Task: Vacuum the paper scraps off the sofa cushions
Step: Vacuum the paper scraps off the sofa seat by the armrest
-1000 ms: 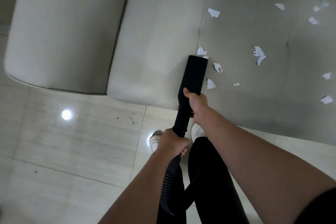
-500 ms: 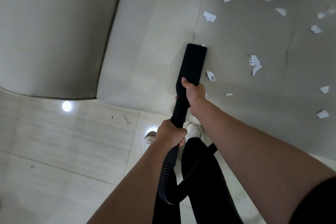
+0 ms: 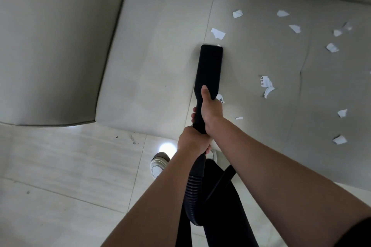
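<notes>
A black flat vacuum nozzle (image 3: 210, 66) lies on the beige sofa seat cushion (image 3: 156, 62), its far end on the seam between two cushions. My right hand (image 3: 210, 110) grips the nozzle's narrow neck. My left hand (image 3: 192, 142) grips the tube just behind it, where the ribbed black hose (image 3: 193, 188) starts. Several white paper scraps (image 3: 217, 33) lie on the cushion to the right of the nozzle; one scrap (image 3: 220, 98) is half hidden beside my right hand, and a curled one (image 3: 267, 85) lies farther right.
The sofa's wide armrest (image 3: 54, 46) stands to the left. Pale floor tiles (image 3: 70, 166) run below the seat's front edge. My black-trousered legs and white shoes (image 3: 158, 164) stand close to the sofa. The hose loops down by my legs.
The nozzle has slid forward along the cushion seam over the scraps that lay at its tip. Both hands moved with it, closer together, toward the sofa.
</notes>
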